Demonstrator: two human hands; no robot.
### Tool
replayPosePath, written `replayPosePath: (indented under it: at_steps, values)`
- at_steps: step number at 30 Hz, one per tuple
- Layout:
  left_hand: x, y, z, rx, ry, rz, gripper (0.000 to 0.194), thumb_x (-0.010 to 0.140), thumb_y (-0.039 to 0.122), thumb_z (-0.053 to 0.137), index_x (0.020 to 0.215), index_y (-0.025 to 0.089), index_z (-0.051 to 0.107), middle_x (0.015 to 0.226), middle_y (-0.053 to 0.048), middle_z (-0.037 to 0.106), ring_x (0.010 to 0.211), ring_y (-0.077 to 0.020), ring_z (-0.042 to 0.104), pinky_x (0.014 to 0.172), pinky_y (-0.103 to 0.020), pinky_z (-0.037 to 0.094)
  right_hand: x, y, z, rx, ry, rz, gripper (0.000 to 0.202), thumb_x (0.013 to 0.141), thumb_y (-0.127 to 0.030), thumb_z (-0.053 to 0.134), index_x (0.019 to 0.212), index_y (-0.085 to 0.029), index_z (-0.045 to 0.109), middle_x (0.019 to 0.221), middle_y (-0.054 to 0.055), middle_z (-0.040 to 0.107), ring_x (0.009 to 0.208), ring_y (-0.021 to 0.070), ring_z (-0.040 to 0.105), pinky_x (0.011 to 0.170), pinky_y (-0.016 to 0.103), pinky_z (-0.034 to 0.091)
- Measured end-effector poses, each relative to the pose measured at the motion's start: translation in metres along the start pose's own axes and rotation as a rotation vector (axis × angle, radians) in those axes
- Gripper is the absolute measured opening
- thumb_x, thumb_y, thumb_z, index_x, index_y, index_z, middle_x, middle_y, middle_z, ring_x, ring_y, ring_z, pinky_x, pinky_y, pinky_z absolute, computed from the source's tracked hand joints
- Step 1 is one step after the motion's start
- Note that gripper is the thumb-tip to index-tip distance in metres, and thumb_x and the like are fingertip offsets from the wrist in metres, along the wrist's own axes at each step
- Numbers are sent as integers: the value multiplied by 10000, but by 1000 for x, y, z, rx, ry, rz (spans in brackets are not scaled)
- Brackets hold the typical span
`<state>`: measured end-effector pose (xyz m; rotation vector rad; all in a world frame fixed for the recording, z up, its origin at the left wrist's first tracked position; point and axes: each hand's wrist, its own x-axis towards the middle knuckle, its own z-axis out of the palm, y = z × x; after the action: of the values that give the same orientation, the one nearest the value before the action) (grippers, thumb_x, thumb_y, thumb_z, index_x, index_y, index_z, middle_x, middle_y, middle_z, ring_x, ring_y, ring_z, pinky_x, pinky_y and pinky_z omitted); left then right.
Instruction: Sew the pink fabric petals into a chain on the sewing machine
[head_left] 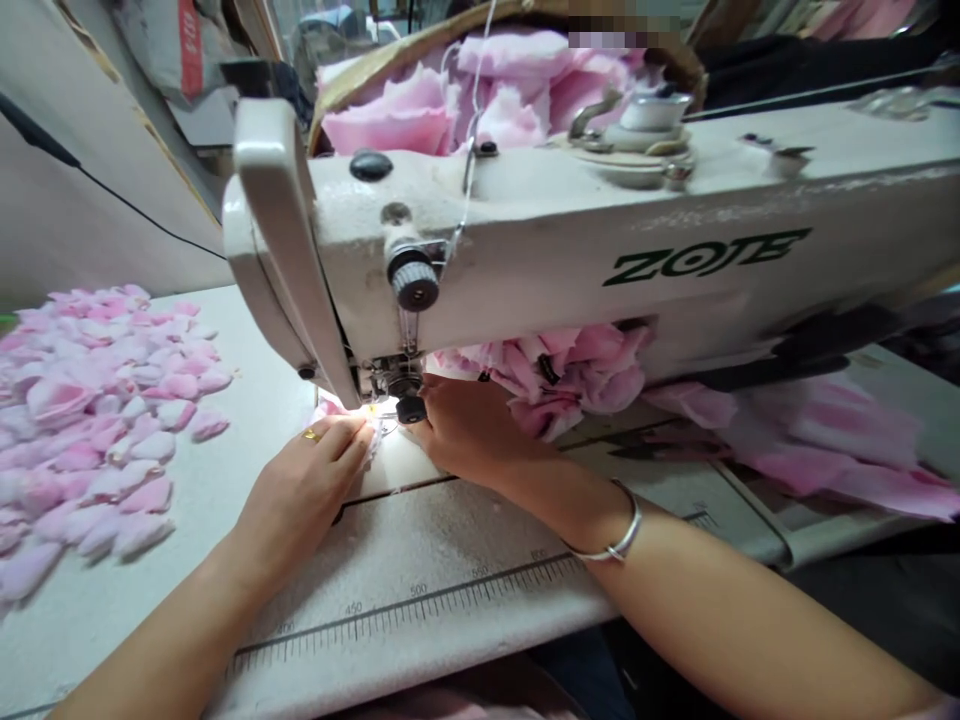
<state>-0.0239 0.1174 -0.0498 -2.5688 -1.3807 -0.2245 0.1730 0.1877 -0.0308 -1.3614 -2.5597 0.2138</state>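
A white sewing machine [540, 260] fills the middle of the view, its needle area lit by a small lamp. My left hand [319, 465], with a gold ring, lies on the machine bed just left of the presser foot. Its fingers are pressed together on a small pink fabric piece [373, 440]. My right hand [472, 425] is curled close on the other side of the foot, partly behind a black knob [411, 410]. Its fingertips are hidden, so what they hold cannot be made out. Bunched pink fabric [585, 370] sits behind my right hand, under the machine arm.
Many small pink and white petal-like pieces [97, 420] cover the table's left side. Behind the machine stands a basket [360, 75] of pink fabric. More pink cloth [832, 430] lies at the right, beside dark scissors-like handles [660, 450]. A ruler scale [420, 610] runs along the front edge.
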Motion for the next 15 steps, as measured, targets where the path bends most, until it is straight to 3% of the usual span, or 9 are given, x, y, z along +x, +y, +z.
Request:
replayPosePath:
  at_steps: [8,15]
  values:
    - [-3,-3,4,-94,57,1,328,960,156,387,1270,154,495,1131,-98,597,1043,-229,555,880,-370,514,1,1,5,-7,66,-33,198,882,-267,474,851,-200,658,819,37,696,675,187,620,513,304,252]
    - [-1,-2,3,-164,29,-44,269,966,208,422,1214,174,521,1106,-67,630,1061,-227,571,858,-366,527,-1,-1,3,-62,5,-42,229,918,-287,463,887,-210,676,815,28,689,678,184,615,503,310,240]
